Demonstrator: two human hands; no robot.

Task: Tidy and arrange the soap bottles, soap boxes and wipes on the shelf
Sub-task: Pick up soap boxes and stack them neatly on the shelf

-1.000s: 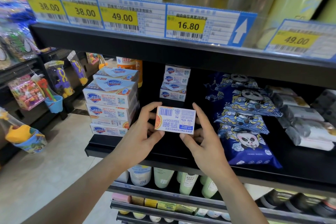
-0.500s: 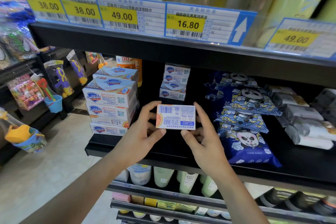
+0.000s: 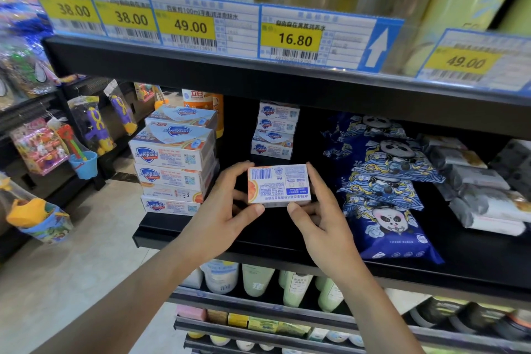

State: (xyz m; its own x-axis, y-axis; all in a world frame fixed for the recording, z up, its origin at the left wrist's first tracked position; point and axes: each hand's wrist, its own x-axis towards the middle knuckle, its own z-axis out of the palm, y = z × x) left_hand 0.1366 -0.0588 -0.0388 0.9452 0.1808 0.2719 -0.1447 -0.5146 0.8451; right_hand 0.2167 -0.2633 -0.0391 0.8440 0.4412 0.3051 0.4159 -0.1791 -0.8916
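Observation:
Both hands hold a white soap box above the black shelf, its barcode side facing me. My left hand grips its left end with thumb below and fingers behind. My right hand grips its right end the same way. A tall stack of Safeguard soap boxes stands at the shelf's left end. A smaller stack of soap boxes sits further back. Blue panda wipes packs lie overlapping to the right. An orange bottle stands behind the left stack.
Grey wrapped packs lie at the far right of the shelf. Price tags line the shelf above. Pale green bottles fill the shelf below. Bagged toys hang on a rack to the left.
The soap box has moved slightly up and toward the back of the shelf, turning a little more level in both hands.

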